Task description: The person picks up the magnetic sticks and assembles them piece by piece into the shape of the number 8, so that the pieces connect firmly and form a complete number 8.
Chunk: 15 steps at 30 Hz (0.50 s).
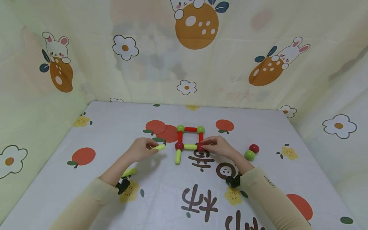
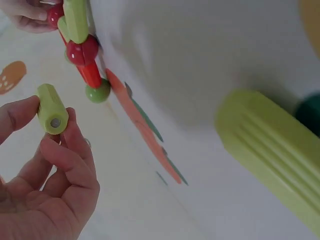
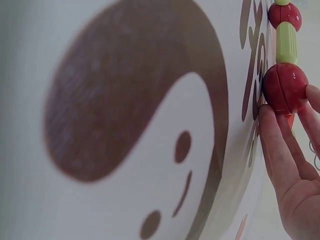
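Note:
My left hand [image 1: 142,148] pinches a yellow-green rod [image 1: 159,147] between thumb and fingertips; in the left wrist view a round grey metal disc shows in its end. Right of it lies a square of rods and balls. Two green balls [image 1: 180,128] form the far corners, joined by a red rod [image 1: 190,129]; red rods run along both sides. A yellow-green rod [image 1: 190,147] joins the two near red balls. From the near left red ball [image 1: 179,145] another yellow-green rod [image 1: 178,157] points toward me. My right hand [image 1: 219,146] grips the near right red ball [image 3: 285,89] with thumb and fingers.
A spare yellow-green rod [image 1: 128,172] lies by my left wrist, large in the left wrist view. Right of my right hand, a loose red ball [image 1: 254,148] and green ball [image 1: 249,155] sit together. Printed cloth [image 1: 161,198] covers the table; a patterned curtain [image 1: 155,76] hangs behind.

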Motion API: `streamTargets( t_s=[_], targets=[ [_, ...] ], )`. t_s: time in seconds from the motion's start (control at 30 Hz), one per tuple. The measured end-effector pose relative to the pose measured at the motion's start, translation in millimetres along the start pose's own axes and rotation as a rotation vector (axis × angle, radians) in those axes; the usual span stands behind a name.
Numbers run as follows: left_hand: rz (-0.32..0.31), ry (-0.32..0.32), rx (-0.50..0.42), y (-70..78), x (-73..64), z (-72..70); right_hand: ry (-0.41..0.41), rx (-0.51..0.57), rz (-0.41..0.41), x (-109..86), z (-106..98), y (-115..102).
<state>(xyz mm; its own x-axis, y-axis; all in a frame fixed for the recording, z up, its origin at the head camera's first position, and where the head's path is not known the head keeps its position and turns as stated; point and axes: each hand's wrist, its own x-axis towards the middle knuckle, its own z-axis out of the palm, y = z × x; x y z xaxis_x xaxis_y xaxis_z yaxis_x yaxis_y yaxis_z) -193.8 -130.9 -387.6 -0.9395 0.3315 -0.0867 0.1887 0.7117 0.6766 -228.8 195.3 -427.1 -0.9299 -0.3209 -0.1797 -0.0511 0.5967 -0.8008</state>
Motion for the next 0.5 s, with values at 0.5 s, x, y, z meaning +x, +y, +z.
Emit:
streamTargets(
  t_s=[0.5],
  targets=[
    [0.016, 0.002, -0.138, 29.0, 9.8, 50.7, -0.009, -0.005, -0.002, -1.2, 0, -3]
  ],
)
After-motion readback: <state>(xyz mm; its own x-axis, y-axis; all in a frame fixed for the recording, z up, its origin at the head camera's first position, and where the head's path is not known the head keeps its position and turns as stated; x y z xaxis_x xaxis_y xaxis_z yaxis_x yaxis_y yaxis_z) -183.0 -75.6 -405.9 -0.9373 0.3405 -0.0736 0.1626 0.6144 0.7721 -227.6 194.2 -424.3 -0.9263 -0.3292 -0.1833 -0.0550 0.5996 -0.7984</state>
